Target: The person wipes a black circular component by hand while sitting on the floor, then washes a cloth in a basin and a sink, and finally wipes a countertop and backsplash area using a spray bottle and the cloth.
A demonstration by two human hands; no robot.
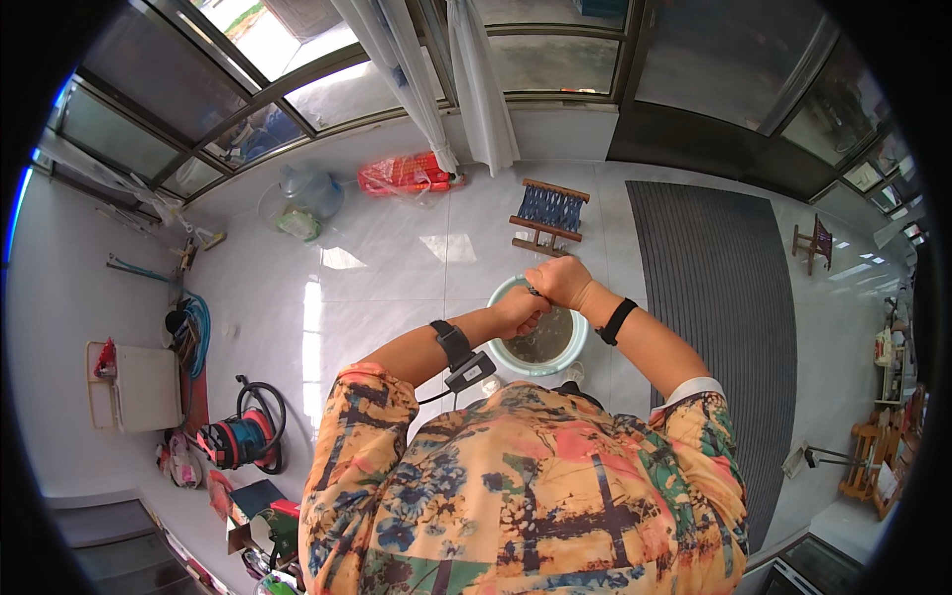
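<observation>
My left hand and my right hand are clenched close together above a pale green plastic basin. Murky grey-brown water fills the lower part of the basin. A bit of a dark item shows where the two fists meet; most of it is hidden by my fingers, so its kind cannot be told. The right fist sits farther forward, over the basin's far rim. Black straps circle both forearms, and a small black device hangs from the left one.
Just beyond the basin stands a wooden folding stool with a woven blue seat. A dark ribbed mat runs along the right. Leftward are a canister vacuum cleaner and a coiled blue hose. Water jugs and a red package line the window wall.
</observation>
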